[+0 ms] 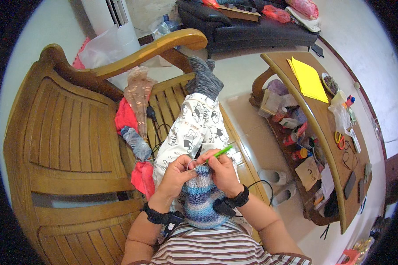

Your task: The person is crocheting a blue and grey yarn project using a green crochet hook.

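Note:
A striped blue and white knitted piece [202, 207] rests in my lap against the striped shirt. My left hand [176, 174] pinches its upper edge, where a thin pale loop, yarn or cable, curves beside the fingertips. In my right hand [222, 172] is a crochet hook with a green handle [223, 151], the handle pointing up and to the right. The hook's tip is hidden by the fingers, which meet at the edge of the knitting. A bundle of blue-grey yarn [136, 144] lies on the bench left of my legs.
Red cloth [142, 179] and a brown patterned cloth [137, 96] lie on the wooden bench [73, 126] by a black cable [155, 127]. On the right, the coffee table [281, 71] holds yellow paper [306, 79], scissors [340, 140] and glasses [349, 157]. Slippers [283, 197] are on the floor.

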